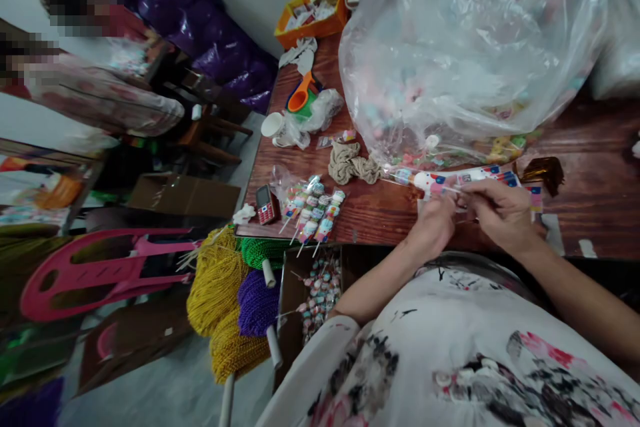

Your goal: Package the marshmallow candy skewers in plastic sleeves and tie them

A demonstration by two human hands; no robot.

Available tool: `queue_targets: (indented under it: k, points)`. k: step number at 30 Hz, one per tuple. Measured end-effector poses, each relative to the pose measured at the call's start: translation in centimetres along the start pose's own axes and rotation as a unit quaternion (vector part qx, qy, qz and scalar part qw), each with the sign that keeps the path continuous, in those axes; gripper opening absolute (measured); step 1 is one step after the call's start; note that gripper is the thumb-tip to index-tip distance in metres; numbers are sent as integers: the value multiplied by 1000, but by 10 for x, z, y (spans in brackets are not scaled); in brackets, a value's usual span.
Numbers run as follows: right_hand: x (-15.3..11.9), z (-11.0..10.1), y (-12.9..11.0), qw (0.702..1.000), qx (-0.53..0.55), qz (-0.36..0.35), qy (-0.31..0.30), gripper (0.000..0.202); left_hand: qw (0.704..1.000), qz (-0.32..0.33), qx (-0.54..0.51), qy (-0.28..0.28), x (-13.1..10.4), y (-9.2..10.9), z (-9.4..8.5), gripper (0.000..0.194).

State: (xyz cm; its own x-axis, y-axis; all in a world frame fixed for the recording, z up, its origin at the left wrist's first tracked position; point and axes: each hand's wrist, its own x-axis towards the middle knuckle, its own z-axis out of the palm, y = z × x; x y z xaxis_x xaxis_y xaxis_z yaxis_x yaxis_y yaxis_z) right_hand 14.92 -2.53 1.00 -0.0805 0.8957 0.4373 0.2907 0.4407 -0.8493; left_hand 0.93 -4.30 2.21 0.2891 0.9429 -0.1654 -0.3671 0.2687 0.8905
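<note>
My left hand [434, 225] and my right hand [503, 213] meet at the table's front edge, both with closed fingers. Between them shows the white stick [453, 190] of a candy skewer; my right thumb and finger pinch near its end, while my left fingers close around its wrapped part. Printed wrappers [483, 174], white with red and blue, lie just beyond my fingers. Left of my hands, several wrapped candy skewers [317, 208] with pastel pieces rest on the tabletop. A big clear plastic bag [465, 47] of pastel pieces fills the area behind the wrappers.
A crumpled beige cloth [350, 163], keypad phone [267, 205], paper cup [273, 125], orange tape dispenser [300, 97] and orange basket [313, 23] stand leftward. Below the edge are a box of wrapped candies [317, 293] and yellow cord bundles [215, 280]. Two people work at far left.
</note>
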Motion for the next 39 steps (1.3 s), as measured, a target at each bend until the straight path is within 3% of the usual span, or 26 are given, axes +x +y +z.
queue_targets:
  k: [1, 3, 4, 6, 8, 11, 12, 15, 18, 21, 26, 31, 34, 36, 39]
  points:
    - [8, -13, 0, 1000, 8, 8, -29, 15, 993, 16, 90, -73, -10, 9, -3, 38]
    - [26, -38, -2, 994, 6, 2, -106, 14, 930, 93, 288, -210, -25, 34, -12, 28]
    - [35, -50, -5, 990, -2, -11, -142, 14, 889, 169, 365, -218, -28, 50, -18, 23]
    - [53, -66, -11, 977, -18, -41, -209, 15, 807, 271, 504, -145, -23, 78, -31, 31]
    - [68, -73, -20, 959, -22, -64, -275, 16, 784, 256, 553, -120, -7, 95, -42, 38]
    - [80, -69, -29, 939, -5, -71, -338, 15, 836, 115, 491, -215, 16, 89, -47, 24]
    - [80, -65, -30, 940, 7, -62, -334, 15, 864, 71, 449, -217, 19, 80, -45, 25]
    - [69, -49, -25, 966, 69, 6, -250, 11, 941, 4, 312, -128, 19, 49, -36, 30]
    - [51, -33, -15, 977, 128, 92, -146, 9, 986, -24, 162, -45, 11, 29, -30, 37]
    - [40, -25, -9, 973, 152, 140, -104, 10, 995, -65, 76, -26, 4, 27, -34, 47]
    - [44, -18, -1, 967, 173, 145, -119, 9, 982, -145, 115, -27, -2, 24, -42, 42]
    - [39, -3, 3, 974, 164, 139, -68, 8, 991, -69, 35, 110, 3, -4, -35, 35]
    - [22, 5, -1, 966, 194, 169, 10, 29, 984, -7, -7, 177, 10, -12, -31, 36]
    - [9, 7, -6, 957, 209, 198, 29, 37, 983, 15, 1, 184, 13, -12, -29, 35]
    - [-7, 7, -13, 975, 134, 177, 24, 15, 988, 20, 61, 144, 13, -10, -24, 29]
